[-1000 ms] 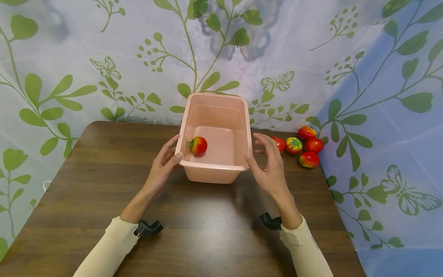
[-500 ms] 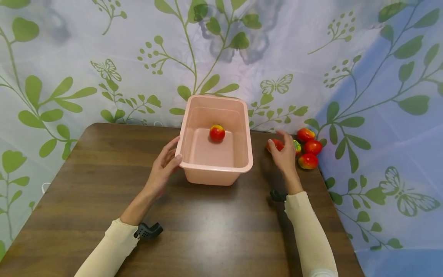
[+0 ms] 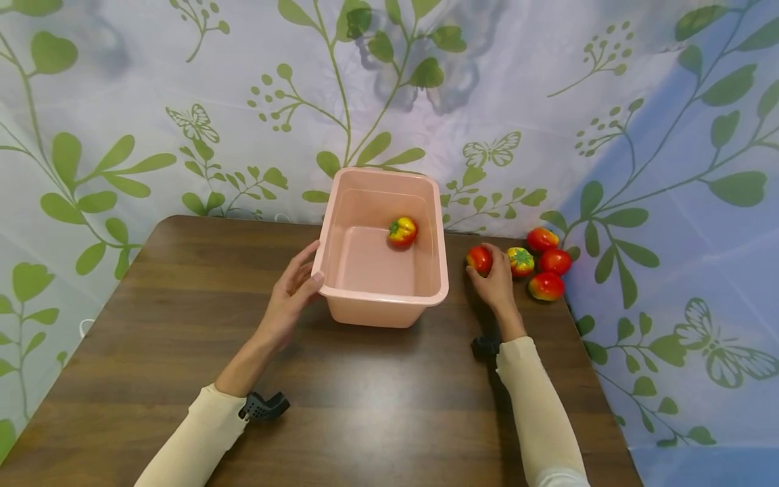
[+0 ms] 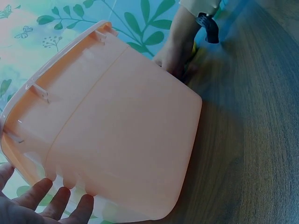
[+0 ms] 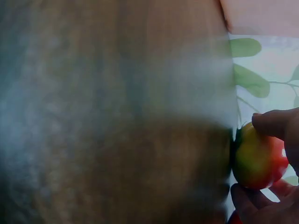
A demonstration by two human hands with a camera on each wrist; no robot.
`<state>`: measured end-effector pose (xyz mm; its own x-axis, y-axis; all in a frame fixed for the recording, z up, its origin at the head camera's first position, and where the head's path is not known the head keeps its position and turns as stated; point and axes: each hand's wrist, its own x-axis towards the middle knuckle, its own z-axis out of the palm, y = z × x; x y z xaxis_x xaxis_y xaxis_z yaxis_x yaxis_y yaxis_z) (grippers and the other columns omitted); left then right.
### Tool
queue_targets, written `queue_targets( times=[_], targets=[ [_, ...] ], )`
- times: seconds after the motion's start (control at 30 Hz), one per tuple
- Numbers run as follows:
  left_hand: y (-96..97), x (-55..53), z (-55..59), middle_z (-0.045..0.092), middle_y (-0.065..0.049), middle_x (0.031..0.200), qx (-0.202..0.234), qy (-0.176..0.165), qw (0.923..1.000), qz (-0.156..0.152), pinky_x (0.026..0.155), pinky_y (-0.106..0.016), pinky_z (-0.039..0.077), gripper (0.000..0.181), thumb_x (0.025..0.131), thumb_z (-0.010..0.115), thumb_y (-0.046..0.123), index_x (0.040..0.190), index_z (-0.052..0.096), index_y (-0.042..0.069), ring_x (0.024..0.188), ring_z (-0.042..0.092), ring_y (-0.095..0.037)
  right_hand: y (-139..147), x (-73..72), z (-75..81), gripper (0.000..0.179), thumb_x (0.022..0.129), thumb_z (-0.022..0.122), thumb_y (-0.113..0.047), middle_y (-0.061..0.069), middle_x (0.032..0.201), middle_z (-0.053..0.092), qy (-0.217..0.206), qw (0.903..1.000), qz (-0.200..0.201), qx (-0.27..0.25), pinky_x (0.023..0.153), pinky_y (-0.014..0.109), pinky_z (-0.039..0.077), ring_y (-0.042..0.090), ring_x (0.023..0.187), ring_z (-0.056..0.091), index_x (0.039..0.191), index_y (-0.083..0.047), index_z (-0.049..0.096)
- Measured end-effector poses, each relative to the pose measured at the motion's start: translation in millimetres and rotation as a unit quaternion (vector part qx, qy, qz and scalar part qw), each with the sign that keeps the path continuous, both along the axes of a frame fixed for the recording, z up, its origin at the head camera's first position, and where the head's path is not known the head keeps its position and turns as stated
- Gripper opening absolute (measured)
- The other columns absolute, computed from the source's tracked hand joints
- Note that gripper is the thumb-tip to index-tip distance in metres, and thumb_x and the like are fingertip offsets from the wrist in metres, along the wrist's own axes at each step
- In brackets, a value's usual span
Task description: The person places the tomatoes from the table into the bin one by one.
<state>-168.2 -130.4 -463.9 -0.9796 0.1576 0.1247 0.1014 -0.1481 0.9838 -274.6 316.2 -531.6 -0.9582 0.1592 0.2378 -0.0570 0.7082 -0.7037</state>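
A pink plastic tub (image 3: 383, 298) stands on the table, with one red-and-yellow tomato (image 3: 402, 232) lying inside near its right wall. My left hand (image 3: 293, 287) holds the tub's near left side, thumb at the rim; in the left wrist view its fingertips (image 4: 60, 198) press against the outer wall. To the right of the tub, my right hand (image 3: 496, 281) grips another red tomato (image 3: 479, 260). The right wrist view shows that tomato (image 5: 258, 158) between thumb and fingers, with yellow-green on its side.
Several more tomatoes, one a yellow tomato with a green star top (image 3: 520, 262), cluster at the table's back right corner beside the right hand. A leaf-patterned curtain (image 3: 243, 122) rises right behind the wooden table (image 3: 365, 399).
My right hand has left the tub's right side, moved right and taken hold of a tomato. The tomato inside the tub has rolled from left to right. My left hand has stayed put.
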Motion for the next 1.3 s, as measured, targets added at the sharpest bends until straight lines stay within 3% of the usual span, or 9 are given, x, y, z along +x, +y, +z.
queue_targets(
  times=[0.43, 0.7, 0.83, 0.93, 1.03, 1.13, 1.3],
  targets=[
    [1.2, 1.5, 0.5, 0.047, -0.026, 0.163, 0.001, -0.003, 1.0000, -0.002, 0.106, -0.026, 0.058, 0.061, 0.112, 0.057, 0.017, 0.168, 0.037, 0.029, 0.134, 0.061, -0.013, 2, 3.7, 2.1, 0.066, 0.094, 0.077, -0.013, 0.029, 0.153, 0.050, 0.017, 0.9999, -0.002, -0.003, 0.125, 0.064, 0.038, 0.048, 0.140, 0.049, 0.153, -0.006, 0.050],
    [1.5, 2.6, 1.8, 0.047, -0.027, 0.163, -0.003, -0.004, 1.0000, -0.003, 0.104, -0.021, 0.058, 0.061, 0.112, 0.056, 0.018, 0.168, 0.036, 0.030, 0.133, 0.062, -0.011, -7, 20.7, 36.2, 0.065, 0.093, 0.080, -0.020, 0.026, 0.146, 0.053, 0.084, 0.9957, -0.004, -0.038, 0.118, 0.060, 0.043, 0.043, 0.134, 0.053, 0.152, -0.010, 0.054],
    [0.8, 2.2, 2.5, 0.047, -0.025, 0.164, -0.008, -0.005, 1.0000, -0.003, 0.104, -0.022, 0.057, 0.061, 0.112, 0.056, 0.019, 0.168, 0.037, 0.031, 0.136, 0.061, -0.015, -14, 34.9, 58.4, 0.066, 0.094, 0.081, -0.025, 0.020, 0.145, 0.055, 0.108, 0.9923, 0.002, -0.061, 0.111, 0.051, 0.046, 0.036, 0.130, 0.053, 0.154, -0.016, 0.055],
    [0.2, 2.0, 1.8, 0.048, -0.024, 0.164, -0.010, -0.007, 0.9999, -0.002, 0.105, -0.024, 0.057, 0.060, 0.112, 0.056, 0.020, 0.168, 0.037, 0.032, 0.140, 0.059, -0.024, -18, 45.8, 71.0, 0.064, 0.095, 0.081, -0.026, 0.015, 0.145, 0.056, 0.120, 0.9901, 0.009, -0.072, 0.105, 0.042, 0.047, 0.028, 0.128, 0.053, 0.154, -0.022, 0.056],
    [-0.1, 1.7, 1.7, 0.048, -0.024, 0.163, -0.011, -0.007, 0.9999, 0.000, 0.104, -0.024, 0.058, 0.060, 0.112, 0.056, 0.020, 0.168, 0.037, 0.032, 0.141, 0.058, -0.027, -20, 54.6, 79.2, 0.063, 0.095, 0.081, -0.024, 0.012, 0.144, 0.057, 0.132, 0.9878, 0.017, -0.080, 0.103, 0.032, 0.048, 0.020, 0.126, 0.054, 0.153, -0.026, 0.057],
    [0.0, 1.2, 2.0, 0.049, -0.024, 0.162, -0.013, -0.007, 0.9999, 0.003, 0.104, -0.024, 0.058, 0.060, 0.112, 0.056, 0.020, 0.168, 0.038, 0.033, 0.138, 0.061, -0.020, -22, 61.0, 84.3, 0.063, 0.094, 0.082, -0.021, 0.011, 0.143, 0.059, 0.144, 0.9853, 0.027, -0.088, 0.098, 0.024, 0.048, 0.014, 0.123, 0.054, 0.153, -0.024, 0.059],
    [0.4, 1.1, 2.1, 0.048, -0.026, 0.161, -0.010, -0.005, 0.9999, 0.000, 0.104, -0.026, 0.058, 0.060, 0.112, 0.057, 0.019, 0.168, 0.038, 0.032, 0.132, 0.063, -0.012, -24, 66.5, 87.5, 0.065, 0.093, 0.082, -0.016, 0.011, 0.143, 0.058, 0.150, 0.9839, 0.035, -0.091, 0.096, 0.022, 0.047, 0.009, 0.120, 0.052, 0.153, -0.022, 0.058]
  ],
)
